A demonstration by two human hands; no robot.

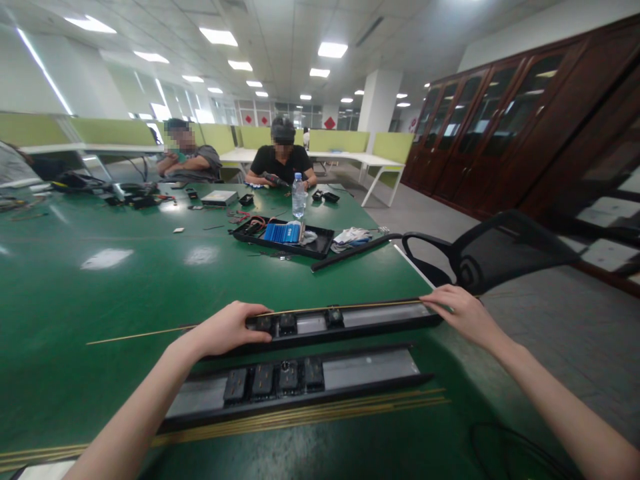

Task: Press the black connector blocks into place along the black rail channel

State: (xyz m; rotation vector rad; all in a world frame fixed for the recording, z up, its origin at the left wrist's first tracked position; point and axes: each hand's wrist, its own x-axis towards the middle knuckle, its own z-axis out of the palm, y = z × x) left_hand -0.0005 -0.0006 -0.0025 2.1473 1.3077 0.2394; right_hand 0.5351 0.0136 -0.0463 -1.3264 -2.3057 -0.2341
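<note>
Across the far black channel strip lies a thin brass-coloured rod, running along its back edge and sticking out past the left end. My left hand is closed around the strip near its left part, fingers at the back edge and thumb at the front. At the strip's right end, my right hand pinches the rod. Black socket modules sit inside the strip, partly hidden by my left hand. A second channel strip with several black socket modules lies nearer, under my left forearm.
Several loose brass-coloured rods lie at the front. Further back are a black tray with a blue item, gloves, a long black strip and a bottle. An office chair stands right. Two people sit across the table.
</note>
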